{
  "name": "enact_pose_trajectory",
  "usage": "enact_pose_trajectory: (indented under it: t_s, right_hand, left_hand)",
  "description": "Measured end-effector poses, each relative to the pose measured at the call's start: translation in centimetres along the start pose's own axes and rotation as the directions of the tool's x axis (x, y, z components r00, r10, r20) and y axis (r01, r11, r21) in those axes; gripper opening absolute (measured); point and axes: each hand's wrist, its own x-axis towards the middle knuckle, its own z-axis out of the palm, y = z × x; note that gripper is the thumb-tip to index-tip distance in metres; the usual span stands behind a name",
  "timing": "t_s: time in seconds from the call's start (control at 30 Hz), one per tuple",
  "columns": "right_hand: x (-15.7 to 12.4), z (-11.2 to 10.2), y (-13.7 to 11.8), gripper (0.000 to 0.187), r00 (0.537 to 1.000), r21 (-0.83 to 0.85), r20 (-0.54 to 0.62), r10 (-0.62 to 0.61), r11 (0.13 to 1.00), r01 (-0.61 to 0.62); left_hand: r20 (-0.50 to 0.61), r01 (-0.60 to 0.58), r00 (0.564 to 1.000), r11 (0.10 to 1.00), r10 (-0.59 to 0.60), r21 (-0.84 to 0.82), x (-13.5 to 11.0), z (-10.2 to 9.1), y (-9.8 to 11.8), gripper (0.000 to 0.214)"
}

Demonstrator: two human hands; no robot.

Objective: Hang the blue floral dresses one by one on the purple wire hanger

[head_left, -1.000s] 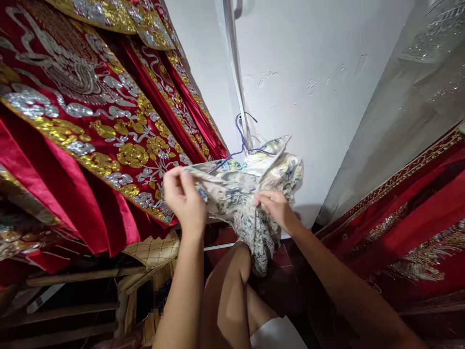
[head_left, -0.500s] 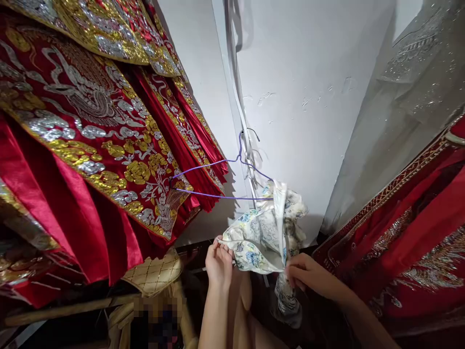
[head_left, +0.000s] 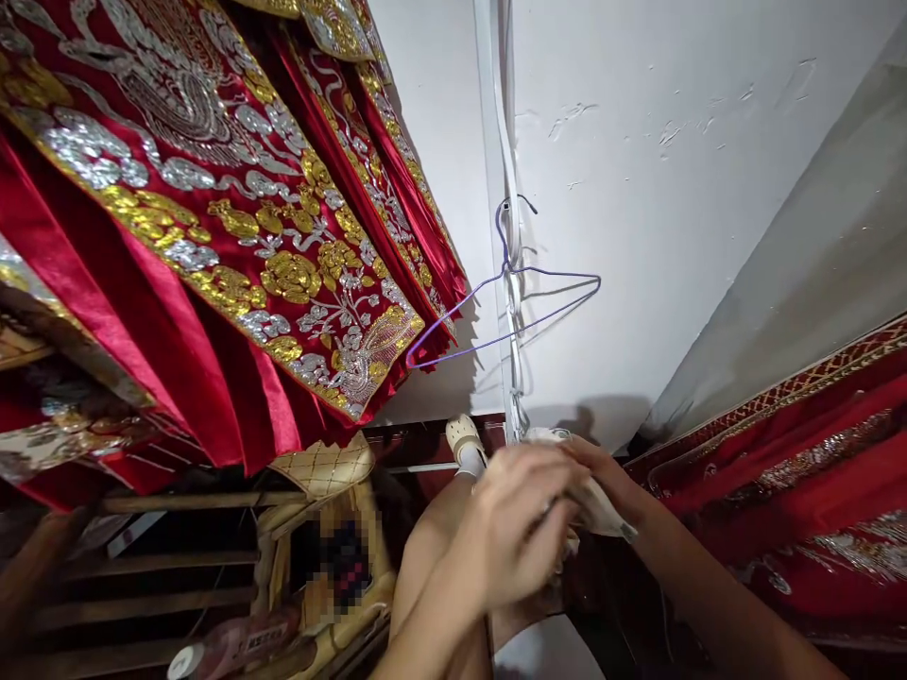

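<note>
A white floral garment [head_left: 601,510] is bunched up between my two hands, low in the middle of the head view. My left hand [head_left: 521,519] crosses over the front with curled fingers closed on the cloth; motion smears it. Behind it, my right hand [head_left: 613,477] grips the bundle from the right, its fingers partly covered by the left hand. Above them a bare purple wire hanger [head_left: 468,351] hangs from a white strap [head_left: 511,302] along the wall. Most of the garment is hidden by my hands.
Red costumes with gold and silver embroidery [head_left: 290,274] hang at the left. Another red garment [head_left: 814,482] is under clear plastic at the right. A bamboo seat [head_left: 383,567] and a pink bottle [head_left: 241,647] are low left. A cream clog [head_left: 464,433] stands by the wall.
The floral garment has come off the hanger and is now gathered lower in my hands. My left hand has moved right, across my right hand. The hanger has swung round, and the view has shifted.
</note>
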Motion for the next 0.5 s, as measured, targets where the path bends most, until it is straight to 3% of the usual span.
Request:
enact_pose_trajectory:
  t_s: [0.03,0.07,0.13,0.2,0.23,0.27,0.3,0.4,0.43,0.5]
  right_hand:
    - [-0.4,-0.1,-0.9,0.022,0.989,0.009,0.105,0.107,0.994,-0.109]
    - [-0.8,-0.2,-2.0,0.018,0.949,-0.021,0.228,0.218,0.975,-0.220]
    - [-1.4,-0.5,-4.3,0.012,0.781,-0.216,0.483,0.395,0.919,-0.331]
    - [-1.3,-1.1,-6.6,0.011,0.620,-0.438,0.640,0.454,0.878,-0.191]
    - [-1.1,-1.4,-7.6,0.013,0.582,-0.501,0.681,0.445,0.862,-0.074]
    - [-0.7,-1.9,-8.6,0.017,0.581,-0.534,0.699,0.416,0.845,0.037]
    - [-0.2,-2.3,-9.4,0.021,0.630,-0.548,0.692,0.352,0.825,0.140]
    - [2.3,-3.7,-10.5,0.020,0.873,-0.637,0.488,-0.019,0.675,0.371]
    - [3.5,-4.1,-10.5,0.027,0.906,-0.694,0.382,-0.181,0.591,0.411]
    - [6.3,-4.7,-10.0,0.059,0.866,-0.805,0.235,-0.441,0.411,0.428]
  left_hand:
    - [-0.067,0.045,0.997,0.998,-0.049,-0.052,0.3,-0.6,-0.4,0.036]
    - [-0.098,0.104,0.988,0.986,-0.117,-0.129,0.7,-1.1,-1.0,0.038]
    - [-0.006,0.228,0.970,0.925,-0.242,-0.304,1.1,-1.5,-2.4,0.044]
    - [0.176,0.320,0.946,0.872,-0.272,-0.371,0.9,-1.2,-4.0,0.048]
    - [0.257,0.343,0.930,0.870,-0.262,-0.354,0.5,-1.0,-4.9,0.049]
    - [0.323,0.358,0.911,0.878,-0.254,-0.317,0.1,-0.9,-5.7,0.051]
    - [0.371,0.366,0.893,0.890,-0.254,-0.271,-0.4,-1.0,-6.5,0.053]
    - [0.414,0.355,0.857,0.934,-0.308,-0.039,-1.4,-2.7,-7.4,0.046]
    - [0.374,0.335,0.861,0.938,-0.345,0.092,-1.4,-3.5,-7.2,0.040]
    - [0.294,0.280,0.863,0.874,-0.410,0.397,-1.2,-5.1,-6.1,0.026]
